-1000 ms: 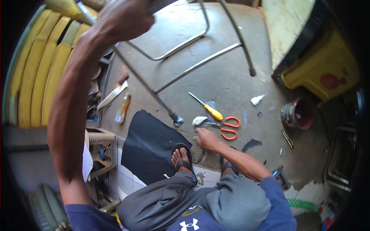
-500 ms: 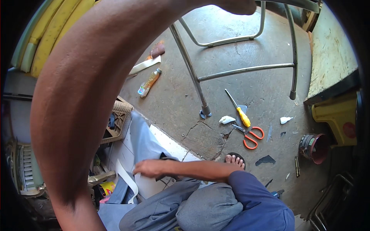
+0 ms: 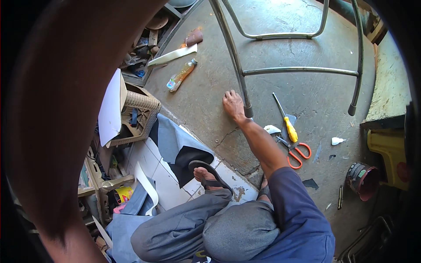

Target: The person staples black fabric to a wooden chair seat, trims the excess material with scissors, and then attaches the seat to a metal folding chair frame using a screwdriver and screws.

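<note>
My right hand (image 3: 233,105) reaches out over the concrete floor, back up, close beside the near left leg of a metal chair frame (image 3: 232,46). Its fingers are curled under, so whatever they may hold is hidden. My left arm (image 3: 83,118) rises large along the left side and leaves the picture at the top; its hand is out of sight. Right of my right forearm lie a yellow-handled screwdriver (image 3: 290,130), scissors with orange-red handles (image 3: 301,153) and a crumpled white piece (image 3: 272,129).
A bottle with orange contents (image 3: 181,76) and a white strip (image 3: 173,56) lie at far left. Grey sheet material (image 3: 173,136) and a black piece (image 3: 193,160) lie near my sandalled foot. A brown plastic crate (image 3: 147,107), small white bottle (image 3: 337,140) and round tin (image 3: 363,179) stand around.
My right hand has moved from the grey sheet at left up to the chair leg. The left hand has gone out of view. The blue scrap at the leg's foot no longer shows.
</note>
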Motion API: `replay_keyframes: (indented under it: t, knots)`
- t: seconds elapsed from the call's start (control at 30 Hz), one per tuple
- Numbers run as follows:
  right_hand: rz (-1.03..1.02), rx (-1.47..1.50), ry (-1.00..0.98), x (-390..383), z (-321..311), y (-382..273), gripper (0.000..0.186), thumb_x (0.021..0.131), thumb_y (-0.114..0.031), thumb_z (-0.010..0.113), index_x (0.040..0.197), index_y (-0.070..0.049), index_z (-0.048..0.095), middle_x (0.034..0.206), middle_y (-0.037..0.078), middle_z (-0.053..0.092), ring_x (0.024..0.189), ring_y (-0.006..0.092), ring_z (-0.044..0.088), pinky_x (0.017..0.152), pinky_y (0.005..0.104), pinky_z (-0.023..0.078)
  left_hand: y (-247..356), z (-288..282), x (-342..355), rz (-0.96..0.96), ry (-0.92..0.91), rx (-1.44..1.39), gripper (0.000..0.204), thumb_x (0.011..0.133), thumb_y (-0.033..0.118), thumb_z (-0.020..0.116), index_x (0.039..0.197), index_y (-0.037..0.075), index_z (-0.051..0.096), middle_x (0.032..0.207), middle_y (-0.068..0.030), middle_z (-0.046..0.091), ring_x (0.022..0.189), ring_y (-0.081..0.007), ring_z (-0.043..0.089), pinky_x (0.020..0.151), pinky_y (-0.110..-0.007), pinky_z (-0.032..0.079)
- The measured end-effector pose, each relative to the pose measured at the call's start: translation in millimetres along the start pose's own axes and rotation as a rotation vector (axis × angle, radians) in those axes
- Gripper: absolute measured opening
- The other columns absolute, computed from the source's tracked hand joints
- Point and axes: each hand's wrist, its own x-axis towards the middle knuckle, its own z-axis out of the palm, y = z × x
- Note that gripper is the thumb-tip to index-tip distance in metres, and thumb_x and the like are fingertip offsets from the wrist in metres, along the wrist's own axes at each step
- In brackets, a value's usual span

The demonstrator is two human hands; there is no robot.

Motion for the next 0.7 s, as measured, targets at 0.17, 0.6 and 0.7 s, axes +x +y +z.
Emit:
replay_keyframes:
  t: [0.17,0.6,0.7]
  knots:
    - [-0.257,0.333,-0.021,-86,16,-42,0.018,0.092,-0.011,0.057,0.102,-0.006,0.071,0.112,0.016,0.064,0.112,0.0339,0.062,0.095,0.0446,0.055,2,10,-14,0.002,0.005,-0.027,0.064,0.089,0.001,0.054,0.151,0.005,0.041,0.116,-0.0237,0.068,0.11,-0.0373,0.068,0.092,-0.047,0.056]
    - [-0.58,0.176,-0.107,-156,27,-69,0.022,0.09,-0.021,0.059,0.09,-0.003,0.071,0.11,0.01,0.064,0.109,0.0277,0.059,0.092,0.0377,0.053,68,90,-150,0.034,-0.055,-0.168,0.062,0.089,0.0,0.054,0.149,0.005,0.042,0.112,-0.0244,0.069,0.106,-0.0383,0.068,0.089,-0.048,0.056]
    - [-0.467,0.206,-0.193,-169,14,-59,0.021,0.09,-0.02,0.059,0.09,-0.002,0.071,0.109,0.012,0.064,0.11,0.0309,0.06,0.091,0.041,0.055,85,122,-177,0.026,-0.069,-0.223,0.061,0.089,0.0,0.054,0.149,0.004,0.042,0.111,-0.0245,0.069,0.105,-0.0385,0.068,0.088,-0.048,0.056]
